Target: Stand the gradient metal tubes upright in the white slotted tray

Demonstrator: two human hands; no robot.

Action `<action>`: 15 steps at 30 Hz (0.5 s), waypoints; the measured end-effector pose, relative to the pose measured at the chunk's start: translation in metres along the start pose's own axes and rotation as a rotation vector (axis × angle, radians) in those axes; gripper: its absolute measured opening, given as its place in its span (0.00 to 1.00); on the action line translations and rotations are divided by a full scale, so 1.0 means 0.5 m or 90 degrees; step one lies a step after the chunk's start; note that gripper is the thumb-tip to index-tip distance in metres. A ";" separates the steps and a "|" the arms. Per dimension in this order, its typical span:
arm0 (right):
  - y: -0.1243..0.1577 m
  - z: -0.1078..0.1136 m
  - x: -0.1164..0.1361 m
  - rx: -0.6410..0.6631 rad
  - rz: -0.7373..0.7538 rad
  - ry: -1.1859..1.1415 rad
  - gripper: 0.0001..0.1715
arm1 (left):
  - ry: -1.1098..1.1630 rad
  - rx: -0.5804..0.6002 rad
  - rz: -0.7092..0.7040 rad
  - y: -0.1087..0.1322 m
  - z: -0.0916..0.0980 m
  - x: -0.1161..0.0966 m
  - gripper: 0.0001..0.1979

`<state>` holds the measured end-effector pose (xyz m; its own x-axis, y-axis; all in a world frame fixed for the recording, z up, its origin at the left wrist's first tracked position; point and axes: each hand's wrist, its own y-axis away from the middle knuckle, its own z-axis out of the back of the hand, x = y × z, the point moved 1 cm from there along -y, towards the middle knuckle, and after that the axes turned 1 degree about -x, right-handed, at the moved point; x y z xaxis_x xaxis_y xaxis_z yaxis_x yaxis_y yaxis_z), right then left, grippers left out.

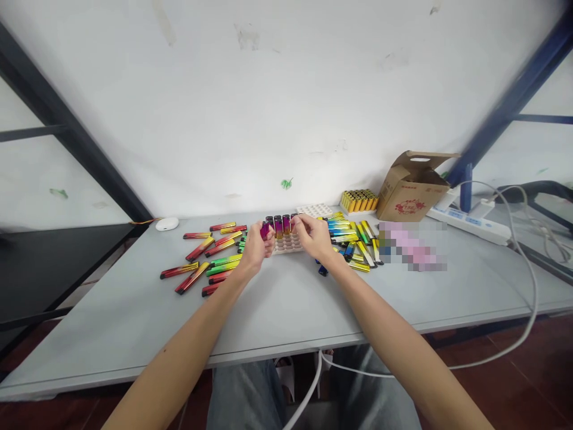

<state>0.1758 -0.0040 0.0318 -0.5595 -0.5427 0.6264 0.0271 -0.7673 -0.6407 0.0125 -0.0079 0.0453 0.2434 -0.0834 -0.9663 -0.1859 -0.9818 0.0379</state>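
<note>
Head view | we're seemingly mid-loading, purple lighters [278,226] upright in the pale tray [289,243] on the table [277,316] | our left fingers [269,239] curl round another purple lighter [265,229]; our right fingers [302,227] bunch beside them, hold unclear | next calls for careful upright alignment, we'd judge

The left hand [256,249] holds a purple lighter [265,229] beside the tray [289,243]; the right hand [316,237] is at its upright lighters [278,227]. Loose lighters [191,279] lie both sides on the counter [286,310].
</note>
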 end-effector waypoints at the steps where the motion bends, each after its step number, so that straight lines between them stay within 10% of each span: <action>1: 0.000 0.000 0.000 0.000 -0.002 0.001 0.21 | 0.001 0.007 0.001 0.000 0.000 0.001 0.22; 15: -0.002 0.004 0.004 -0.001 -0.008 0.002 0.21 | 0.045 0.042 0.026 0.005 -0.006 0.005 0.22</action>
<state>0.1761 -0.0050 0.0346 -0.5626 -0.5319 0.6330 0.0187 -0.7736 -0.6334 0.0156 -0.0109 0.0436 0.3004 -0.1365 -0.9440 -0.2586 -0.9643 0.0571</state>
